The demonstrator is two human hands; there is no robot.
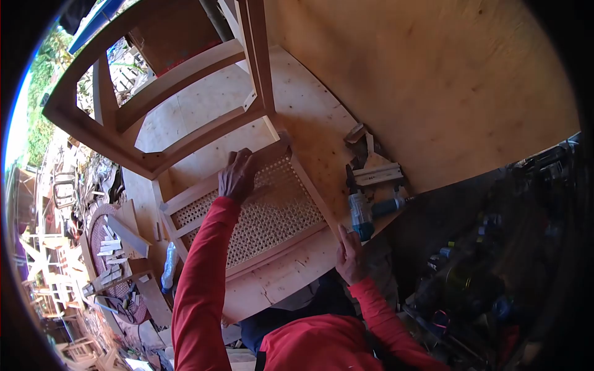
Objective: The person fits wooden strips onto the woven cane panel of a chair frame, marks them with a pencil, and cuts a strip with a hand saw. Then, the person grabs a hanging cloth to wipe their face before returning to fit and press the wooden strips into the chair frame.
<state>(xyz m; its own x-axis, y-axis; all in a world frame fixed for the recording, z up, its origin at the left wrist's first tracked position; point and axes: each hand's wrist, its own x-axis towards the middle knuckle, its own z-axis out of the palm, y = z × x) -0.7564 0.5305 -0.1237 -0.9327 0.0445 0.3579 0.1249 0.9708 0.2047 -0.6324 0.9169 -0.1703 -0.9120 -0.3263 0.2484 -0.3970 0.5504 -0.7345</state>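
Note:
A wooden frame with a woven cane panel (272, 213) lies tilted on the plywood tabletop (297, 256). My left hand (237, 176) is over its far rail, fingers curled down around the wood. At the near right corner of the same frame is my right hand (351, 256), closed with its fingertips against the wood; part of that grip is hidden. Beyond the panel stands a chair frame (185, 139) of bare brown wood, with curved rails. Just past my right hand lies a teal and grey power tool (361, 213).
A large plywood sheet (427, 80) rises at the far right. Wood offcuts (356, 133) lie near the tool. To the left are a plastic bottle (168, 266) and another cane piece (102, 235) with scraps on it. Dark clutter (470, 278) fills the lower right.

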